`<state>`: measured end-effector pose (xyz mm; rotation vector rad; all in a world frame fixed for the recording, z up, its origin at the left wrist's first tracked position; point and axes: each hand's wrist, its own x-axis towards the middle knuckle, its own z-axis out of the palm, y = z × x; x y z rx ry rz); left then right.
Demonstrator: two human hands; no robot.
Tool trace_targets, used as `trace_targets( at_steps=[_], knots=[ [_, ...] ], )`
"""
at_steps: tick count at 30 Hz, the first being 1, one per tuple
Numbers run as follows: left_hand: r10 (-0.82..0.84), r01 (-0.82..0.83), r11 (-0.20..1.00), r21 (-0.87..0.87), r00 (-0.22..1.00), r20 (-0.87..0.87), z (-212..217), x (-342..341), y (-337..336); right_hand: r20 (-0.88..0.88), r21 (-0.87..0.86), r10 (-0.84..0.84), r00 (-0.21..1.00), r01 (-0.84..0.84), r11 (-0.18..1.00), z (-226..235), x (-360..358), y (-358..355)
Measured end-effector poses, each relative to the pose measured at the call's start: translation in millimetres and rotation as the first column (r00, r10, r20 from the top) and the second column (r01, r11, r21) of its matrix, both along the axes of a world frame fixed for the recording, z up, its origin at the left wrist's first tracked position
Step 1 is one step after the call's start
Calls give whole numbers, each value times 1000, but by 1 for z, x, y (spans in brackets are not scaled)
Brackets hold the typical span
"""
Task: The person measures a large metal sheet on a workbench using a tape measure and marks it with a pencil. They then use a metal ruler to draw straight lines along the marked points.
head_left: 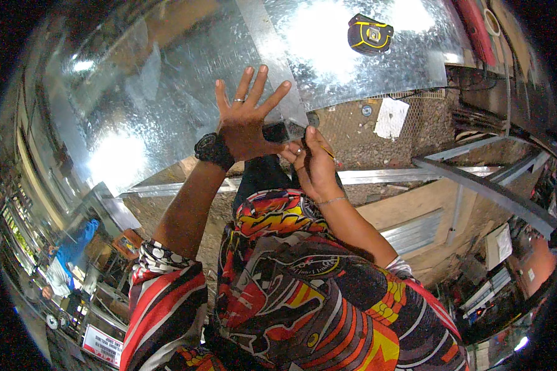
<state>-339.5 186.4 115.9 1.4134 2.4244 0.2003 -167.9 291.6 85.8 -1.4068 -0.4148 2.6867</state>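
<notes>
From up here I see my left hand (244, 120) laid flat on the big shiny galvanised steel sheet (167, 93), fingers (246, 79) spread wide and pressing down on a long straight metal strip (272, 55) that runs from about 12 o'clock down toward the sheet's near edge. Just at 3 o'clock of it, touching close, my right hand (312, 161) has its fingers pinched together round a thin yellow pencil-like marker (328, 153), tip set at the sheet's edge by a small dark block (a square's stock, I think, though it is half hidden). A yellow-and-black tape measure (369, 34) rests on the sheet well away at 1 o'clock, untouched. My judgement: measuring looks done, the straightedge is placed and held, and the marking is in hand; I can make out no drawn line on the glare, so how much is scribed I cannot tell, and no cutting shows.
</notes>
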Motion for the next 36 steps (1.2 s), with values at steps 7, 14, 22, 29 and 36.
trace_targets(
  at_steps=[7, 14, 22, 29, 36],
  knots=[
    [40, -40, 992, 116, 999, 6, -9, 2, -2, -17, 3, 0, 1000, 0, 1000, -3, 1, 1],
    [28, -28, 998, 54, 1000, -12, -7, 2, 2, 48, 15, -17, 999, 16, 1000, -3, -2, 0],
    [34, -36, 997, 62, 999, 24, -6, 2, 1, 43, -2, -41, 998, 41, 999, 10, -8, 0],
    [35, -32, 994, 107, 999, -29, -10, 5, -1, 86, 12, -49, 995, 48, 999, 10, -8, -1],
    [42, -43, 995, 88, 999, 15, -8, 5, 0, 59, 22, -41, 997, 39, 999, 1, -2, -4]
  ],
)
